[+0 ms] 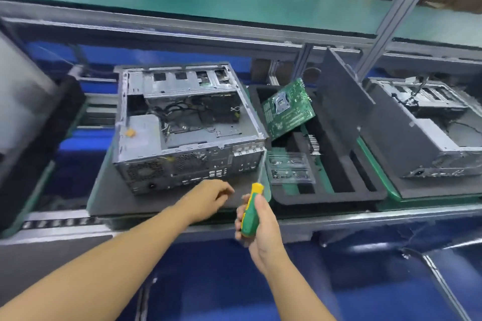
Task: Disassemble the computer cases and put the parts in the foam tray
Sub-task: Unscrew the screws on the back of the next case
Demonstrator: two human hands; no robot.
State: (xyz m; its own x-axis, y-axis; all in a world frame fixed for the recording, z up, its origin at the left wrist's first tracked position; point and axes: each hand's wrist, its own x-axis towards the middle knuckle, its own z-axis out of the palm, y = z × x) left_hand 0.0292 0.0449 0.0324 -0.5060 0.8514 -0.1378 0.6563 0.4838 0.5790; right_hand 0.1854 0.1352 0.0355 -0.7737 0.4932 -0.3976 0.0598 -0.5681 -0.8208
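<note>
An open grey computer case (182,122) lies on a dark mat in the middle, its inside bare but for cables and a metal box. Right of it sits the black foam tray (331,191). A green motherboard (287,108) leans tilted in the tray's far end, and a clear plastic holder (288,168) lies at its near left. My right hand (260,227) grips a green and yellow screwdriver (251,210), shaft pointing up toward the case's rear corner. My left hand (208,197) hovers just in front of the case's back panel, fingers loosely curled and holding nothing.
A dark side panel (344,101) stands upright along the tray's right side. A second open case (427,122) lies on a pad at the far right. The line's metal rail (365,216) runs along the near edge. A blurred grey object (20,101) fills the left.
</note>
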